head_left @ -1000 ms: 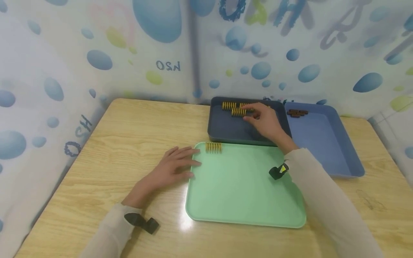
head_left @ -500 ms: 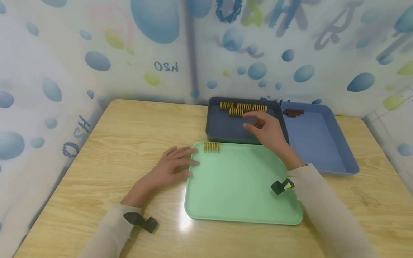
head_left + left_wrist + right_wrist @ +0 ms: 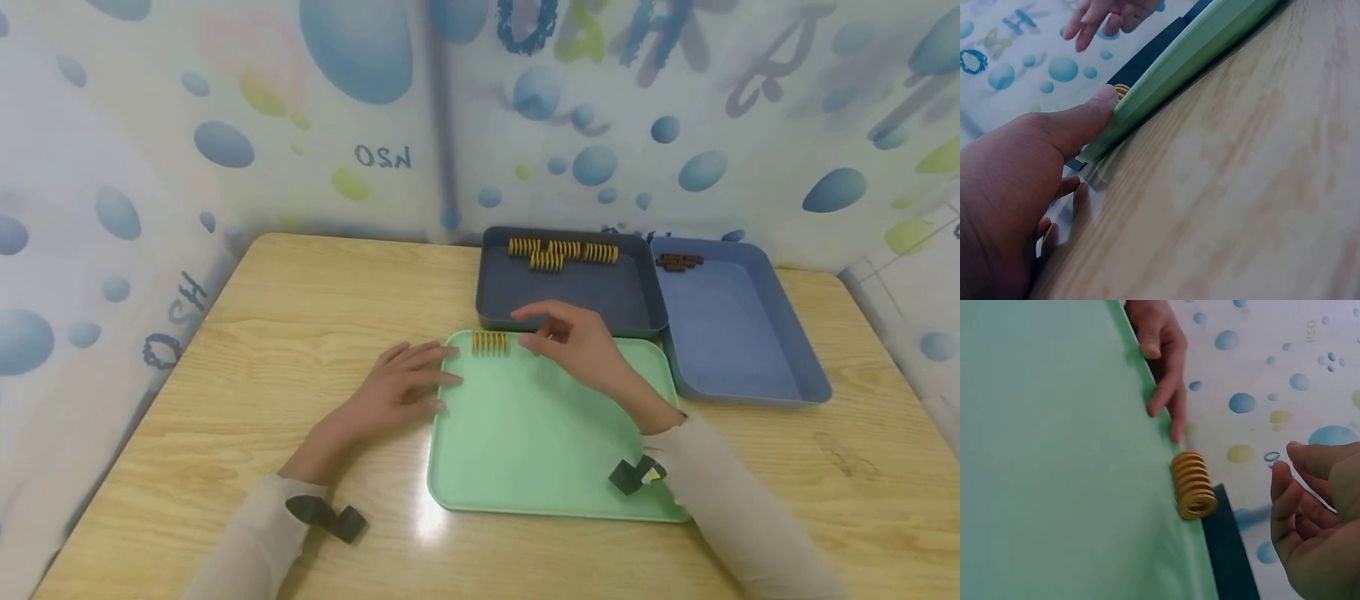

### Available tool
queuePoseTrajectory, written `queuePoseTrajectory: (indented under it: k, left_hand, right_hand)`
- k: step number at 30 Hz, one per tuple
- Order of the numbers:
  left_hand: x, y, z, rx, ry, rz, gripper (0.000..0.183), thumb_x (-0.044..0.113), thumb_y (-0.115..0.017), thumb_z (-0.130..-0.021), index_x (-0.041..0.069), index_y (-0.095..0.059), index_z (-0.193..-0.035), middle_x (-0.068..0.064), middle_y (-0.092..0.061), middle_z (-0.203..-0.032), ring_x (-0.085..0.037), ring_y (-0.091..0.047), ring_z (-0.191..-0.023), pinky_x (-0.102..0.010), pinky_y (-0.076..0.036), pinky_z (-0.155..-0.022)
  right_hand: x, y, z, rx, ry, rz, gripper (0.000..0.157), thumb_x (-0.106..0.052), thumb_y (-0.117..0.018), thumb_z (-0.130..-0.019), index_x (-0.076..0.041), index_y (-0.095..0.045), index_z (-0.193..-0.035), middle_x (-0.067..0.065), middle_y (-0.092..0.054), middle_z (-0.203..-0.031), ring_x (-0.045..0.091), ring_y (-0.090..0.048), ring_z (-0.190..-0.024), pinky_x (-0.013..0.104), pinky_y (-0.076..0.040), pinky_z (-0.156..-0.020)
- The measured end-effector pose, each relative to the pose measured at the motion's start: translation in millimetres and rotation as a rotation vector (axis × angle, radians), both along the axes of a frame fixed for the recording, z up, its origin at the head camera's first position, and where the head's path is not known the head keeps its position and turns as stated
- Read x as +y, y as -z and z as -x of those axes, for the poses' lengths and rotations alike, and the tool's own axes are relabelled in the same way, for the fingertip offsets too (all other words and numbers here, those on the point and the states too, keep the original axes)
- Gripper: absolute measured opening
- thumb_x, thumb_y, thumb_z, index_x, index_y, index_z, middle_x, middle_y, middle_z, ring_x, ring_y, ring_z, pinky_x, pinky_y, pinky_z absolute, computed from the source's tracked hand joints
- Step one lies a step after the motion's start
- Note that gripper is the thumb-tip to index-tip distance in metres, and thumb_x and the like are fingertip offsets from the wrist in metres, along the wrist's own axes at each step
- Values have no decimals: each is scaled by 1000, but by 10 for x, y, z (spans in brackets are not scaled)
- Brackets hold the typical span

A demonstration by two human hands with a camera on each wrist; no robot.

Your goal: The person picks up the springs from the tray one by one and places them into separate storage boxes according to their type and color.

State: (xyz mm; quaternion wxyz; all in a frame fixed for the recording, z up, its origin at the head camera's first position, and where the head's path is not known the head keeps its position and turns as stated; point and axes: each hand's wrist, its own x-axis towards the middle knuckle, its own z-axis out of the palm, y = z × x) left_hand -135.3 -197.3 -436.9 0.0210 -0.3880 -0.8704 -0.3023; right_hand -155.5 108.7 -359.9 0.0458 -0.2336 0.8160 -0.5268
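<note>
In the head view, a yellow coil spring (image 3: pixel 491 342) lies at the far left corner of the green tray (image 3: pixel 555 450). My right hand (image 3: pixel 581 346) hovers over that tray's far edge, just right of the spring. Its thumb and index finger stand apart; in the right wrist view nothing shows between the fingertips (image 3: pixel 1282 472). My left hand (image 3: pixel 397 387) rests at the tray's left rim with fingers spread; the left wrist view has its thumb (image 3: pixel 1088 119) against the rim. Several yellow springs (image 3: pixel 564 250) lie along the back of the dark tray (image 3: pixel 555 293).
A blue tray (image 3: pixel 750 333) stands to the right, with several small dark brown pieces (image 3: pixel 678 262) in its far left corner. All the trays sit on a wooden table (image 3: pixel 337 292). A patterned wall (image 3: pixel 315 125) rises behind the table.
My right hand has come back from the springs in the dark tray, moving nearer and left over the green tray. My left hand has stayed at the rim.
</note>
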Motion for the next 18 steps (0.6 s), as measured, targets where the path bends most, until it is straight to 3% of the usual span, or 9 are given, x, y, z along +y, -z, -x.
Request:
queuePoseTrajectory:
  k: [6,10,13,18]
  left_hand:
    - [1,12,1,-12,-5,1,34,40,-63,-91,26,-65,-123,0,-42,-147,-28,-27,-139,-56,-9,-110]
    - [0,11,-1,-5,-4,9,35,40,-63,-91,26,-65,-123,1,-42,-147,-27,-27,-140,-56,-10,-110]
    - [-3,-3,-4,1,-3,3,34,38,-64,-91,25,-65,-123,0,-42,-147,-27,-27,-139,-57,-10,-110]
    - [2,-16,-7,3,-2,2,34,37,-64,-91,25,-65,-123,-2,-42,-147,-28,-28,-139,-57,-10,-110]
  right_hand:
    - [-176,14,-103,-4,-68,-39,30,-5,-66,-90,-3,-64,-119,17,-62,-115,27,-65,-79,30,-45,-53]
    - [-219,101,-97,20,-77,-53,34,-2,-67,-89,0,-62,-122,17,-60,-122,26,-65,-81,37,-50,-61]
    - [-209,274,-30,15,-70,-47,38,-5,-68,-88,-3,-61,-125,13,-59,-127,25,-65,-82,41,-51,-66]
    - [-186,467,30,-6,-60,-43,41,-12,-71,-88,-11,-62,-127,2,-59,-128,16,-65,-83,34,-52,-69]
